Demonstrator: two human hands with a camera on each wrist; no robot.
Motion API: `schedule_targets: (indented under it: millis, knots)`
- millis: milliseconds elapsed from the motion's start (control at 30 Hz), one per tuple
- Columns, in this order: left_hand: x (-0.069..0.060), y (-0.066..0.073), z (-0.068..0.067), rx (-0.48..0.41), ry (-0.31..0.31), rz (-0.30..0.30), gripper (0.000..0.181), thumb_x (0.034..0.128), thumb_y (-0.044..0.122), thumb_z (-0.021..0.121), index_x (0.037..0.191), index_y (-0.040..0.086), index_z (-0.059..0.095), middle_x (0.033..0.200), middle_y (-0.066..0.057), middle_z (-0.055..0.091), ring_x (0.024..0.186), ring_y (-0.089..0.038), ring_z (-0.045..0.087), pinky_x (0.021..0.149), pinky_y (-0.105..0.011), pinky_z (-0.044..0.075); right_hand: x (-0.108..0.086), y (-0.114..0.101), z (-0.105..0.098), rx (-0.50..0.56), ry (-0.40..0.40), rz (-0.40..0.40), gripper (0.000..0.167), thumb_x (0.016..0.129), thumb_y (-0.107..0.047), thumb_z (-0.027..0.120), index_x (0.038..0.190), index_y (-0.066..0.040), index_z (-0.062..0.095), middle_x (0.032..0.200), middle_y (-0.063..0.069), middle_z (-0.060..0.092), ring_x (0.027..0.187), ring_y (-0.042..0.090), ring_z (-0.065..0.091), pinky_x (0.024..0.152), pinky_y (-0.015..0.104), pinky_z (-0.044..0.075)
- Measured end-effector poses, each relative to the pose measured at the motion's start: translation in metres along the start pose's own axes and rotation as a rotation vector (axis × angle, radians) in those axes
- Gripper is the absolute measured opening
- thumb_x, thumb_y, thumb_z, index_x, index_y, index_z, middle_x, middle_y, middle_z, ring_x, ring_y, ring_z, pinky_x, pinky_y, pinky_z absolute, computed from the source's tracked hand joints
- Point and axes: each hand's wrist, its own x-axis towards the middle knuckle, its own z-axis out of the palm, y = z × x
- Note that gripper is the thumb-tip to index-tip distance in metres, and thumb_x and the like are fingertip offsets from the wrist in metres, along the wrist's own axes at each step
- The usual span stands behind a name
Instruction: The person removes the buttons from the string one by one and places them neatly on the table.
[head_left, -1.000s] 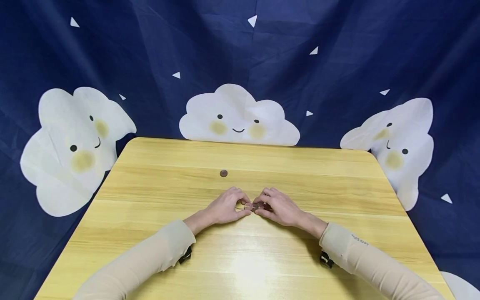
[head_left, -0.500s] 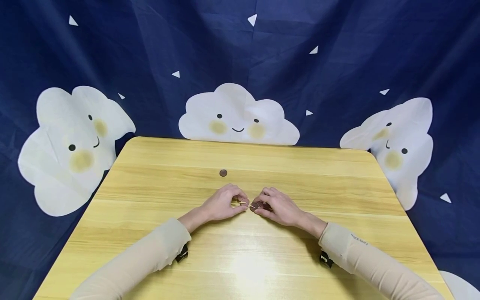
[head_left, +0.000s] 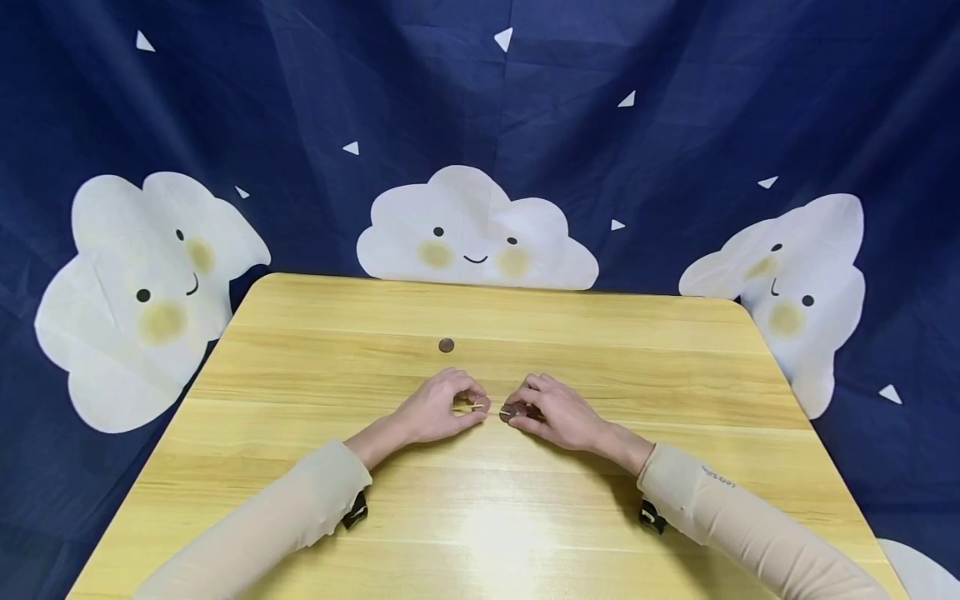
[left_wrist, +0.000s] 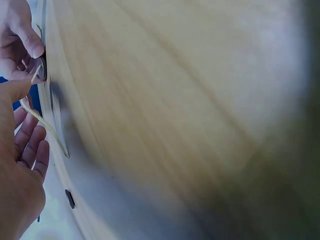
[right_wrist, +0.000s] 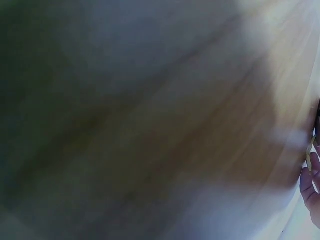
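Note:
Thumb and fingers of my left hand [head_left: 431,410] pinch a reddish-brown disc [head_left: 482,403] and a thin pale-yellow string [head_left: 467,407]. Just to the right, my right hand [head_left: 562,417] grips dark brown discs [head_left: 507,412], partly hidden by its fingers; a short piece of string crosses them. A small gap separates the two hands. In the left wrist view the string [left_wrist: 47,125] hangs in a loop by the left hand [left_wrist: 22,185], and a dark disc [left_wrist: 42,68] shows at the right hand [left_wrist: 20,35]. The right wrist view catches only left fingers [right_wrist: 310,187] at its edge.
Beyond the hands, a single brown disc [head_left: 446,345] lies flat on the wooden table [head_left: 487,500]. Behind the table's far edge hangs a dark blue curtain [head_left: 300,83] with white clouds and triangles.
My left hand has moved left with its disc and string, widening the gap between the hands. The right hand has stayed almost still, its grip unchanged.

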Motion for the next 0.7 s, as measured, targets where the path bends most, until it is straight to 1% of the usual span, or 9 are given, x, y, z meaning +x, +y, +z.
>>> schedule_targets:
  millis: [167, 267, 500, 700]
  knots:
    - [-0.003, -0.003, -0.002, 0.013, 0.009, -0.005, 0.026, 0.0919, 0.032, 0.080, 0.113, 0.019, 0.075, 0.104, 0.007, 0.071, 0.101, -0.009, 0.062, 0.097, -0.033, 0.056, 0.000, 0.000, -0.001, -0.003, 0.010, -0.012, 0.029, 0.099, -0.039, 0.073, 0.123, -0.023, 0.074, 0.107, -0.006, 0.066, 0.096, 0.010, 0.055, 0.081, 0.027, 0.050]
    - [-0.004, -0.004, -0.003, 0.014, 0.020, 0.003, 0.025, 0.0917, 0.032, 0.081, 0.112, 0.019, 0.075, 0.103, 0.008, 0.071, 0.101, -0.010, 0.062, 0.096, -0.033, 0.057, 0.000, -0.001, -0.002, -0.006, 0.018, -0.017, 0.028, 0.099, -0.039, 0.073, 0.122, -0.022, 0.074, 0.107, -0.006, 0.066, 0.095, 0.010, 0.055, 0.080, 0.027, 0.050]
    - [-0.008, -0.006, -0.005, -0.001, 0.043, 0.006, 0.025, 0.0909, 0.031, 0.082, 0.111, 0.018, 0.075, 0.103, 0.006, 0.071, 0.100, -0.010, 0.063, 0.093, -0.033, 0.057, 0.000, -0.001, -0.002, -0.001, 0.015, -0.018, 0.027, 0.099, -0.037, 0.074, 0.121, -0.023, 0.074, 0.107, -0.006, 0.066, 0.095, 0.010, 0.055, 0.080, 0.027, 0.049]
    - [-0.012, -0.010, -0.008, -0.004, 0.061, 0.003, 0.022, 0.0910, 0.029, 0.082, 0.110, 0.021, 0.075, 0.102, 0.009, 0.070, 0.101, -0.010, 0.063, 0.094, -0.034, 0.057, 0.000, -0.002, -0.002, 0.000, 0.024, -0.027, 0.027, 0.098, -0.037, 0.074, 0.121, -0.022, 0.074, 0.106, -0.006, 0.066, 0.094, 0.010, 0.054, 0.079, 0.027, 0.048]
